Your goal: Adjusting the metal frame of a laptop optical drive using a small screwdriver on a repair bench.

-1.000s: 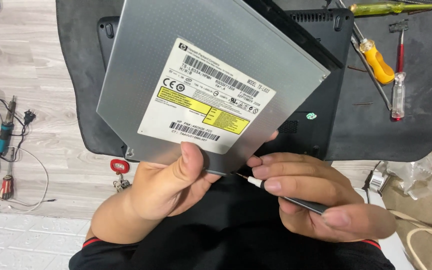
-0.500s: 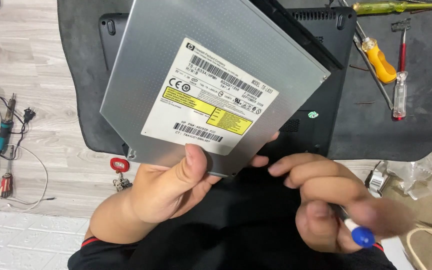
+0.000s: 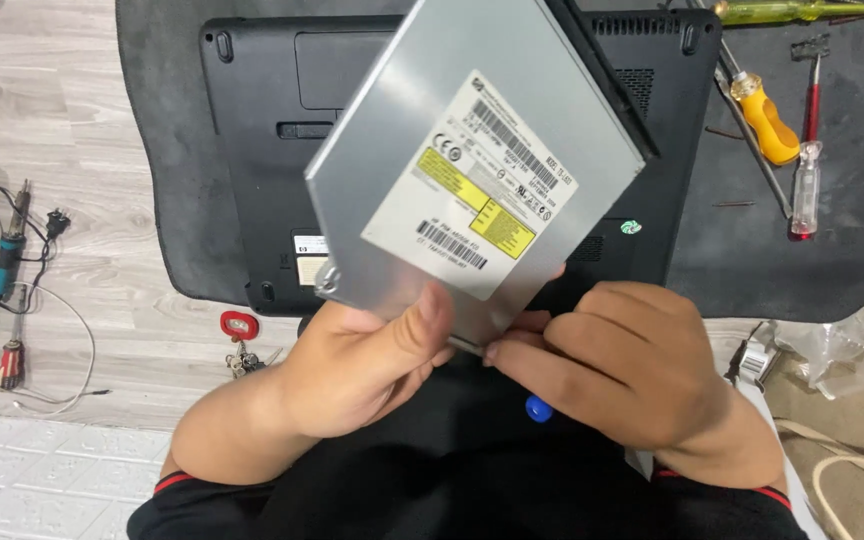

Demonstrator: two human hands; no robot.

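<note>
The right hand (image 3: 632, 375) hides all but the blue end (image 3: 538, 408) of a tool.

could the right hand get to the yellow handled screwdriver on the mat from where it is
Probably yes. The yellow-handled screwdriver lies uncovered on the dark mat, on the right hand's own side. That hand is at the edge of the silver optical drive with a blue-tipped tool under it.

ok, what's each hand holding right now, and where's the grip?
The left hand pinches the grey optical drive at its near edge, thumb on the labelled face. The right hand holds a small blue-capped tool, fingertips at the drive's near corner.
</note>
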